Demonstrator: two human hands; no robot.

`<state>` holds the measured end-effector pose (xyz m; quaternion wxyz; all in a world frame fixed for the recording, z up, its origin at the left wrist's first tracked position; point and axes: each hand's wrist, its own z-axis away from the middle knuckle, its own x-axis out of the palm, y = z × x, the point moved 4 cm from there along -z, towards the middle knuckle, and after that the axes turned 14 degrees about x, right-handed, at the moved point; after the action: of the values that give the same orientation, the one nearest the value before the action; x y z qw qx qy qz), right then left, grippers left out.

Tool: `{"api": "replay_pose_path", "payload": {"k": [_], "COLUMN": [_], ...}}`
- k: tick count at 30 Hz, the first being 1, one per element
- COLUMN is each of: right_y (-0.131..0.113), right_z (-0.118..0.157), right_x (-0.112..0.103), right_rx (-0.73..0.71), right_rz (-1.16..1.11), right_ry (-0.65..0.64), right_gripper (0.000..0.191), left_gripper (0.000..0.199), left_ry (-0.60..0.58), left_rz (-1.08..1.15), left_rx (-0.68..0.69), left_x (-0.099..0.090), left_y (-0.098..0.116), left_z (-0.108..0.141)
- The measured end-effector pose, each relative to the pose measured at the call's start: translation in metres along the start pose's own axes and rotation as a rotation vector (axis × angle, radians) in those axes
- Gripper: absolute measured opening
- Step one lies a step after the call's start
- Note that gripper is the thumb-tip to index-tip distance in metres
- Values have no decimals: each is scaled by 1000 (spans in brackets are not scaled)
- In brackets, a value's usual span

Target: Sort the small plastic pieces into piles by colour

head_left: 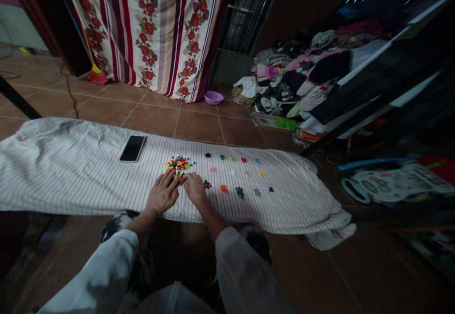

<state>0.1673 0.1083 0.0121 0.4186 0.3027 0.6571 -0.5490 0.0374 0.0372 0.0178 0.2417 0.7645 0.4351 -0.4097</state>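
Note:
A pile of tiny mixed-colour pieces point(179, 163), like small beads or bricks, lies on the striped cloth. My left hand point(162, 194) rests at its near left edge, fingers stretched out and touching the pieces. At the pile's near right side is my right hand point(195, 187), its fingers bent together at the pieces; what they pinch is too small to make out. Right of it, single-colour heaps lie in loose rows, among them black point(208, 155), red point(243, 160), pink point(213, 169), yellow point(261, 174), brown point(206, 184), orange point(223, 188), dark grey point(240, 192) and dark blue point(271, 189).
A phone point(132, 148) lies left of the pile on the long cloth-covered surface point(81, 172). Beyond, on the tiled floor, are a purple basin point(213, 97), a red broom point(97, 76) and a heap of clothes point(295, 75). A flowered curtain point(163, 34) hangs behind.

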Motion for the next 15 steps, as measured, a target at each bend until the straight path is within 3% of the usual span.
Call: {"api": "replay_pose_path", "payload": {"k": [8,15], "right_y": [-3,-4], "right_z": [-3,-4], "right_x": [1,-1], "right_rx": [-29,-18], "right_rz": [-14,-125], "right_ry": [11,29], "right_gripper": [12,16], "left_gripper": [50,52], "left_ry": [-81,-43], "left_rz": [-39,-17], "left_rx": [-66,-89], "left_x": [9,11], "left_y": [-4,-7], "left_z": [-1,1]}}
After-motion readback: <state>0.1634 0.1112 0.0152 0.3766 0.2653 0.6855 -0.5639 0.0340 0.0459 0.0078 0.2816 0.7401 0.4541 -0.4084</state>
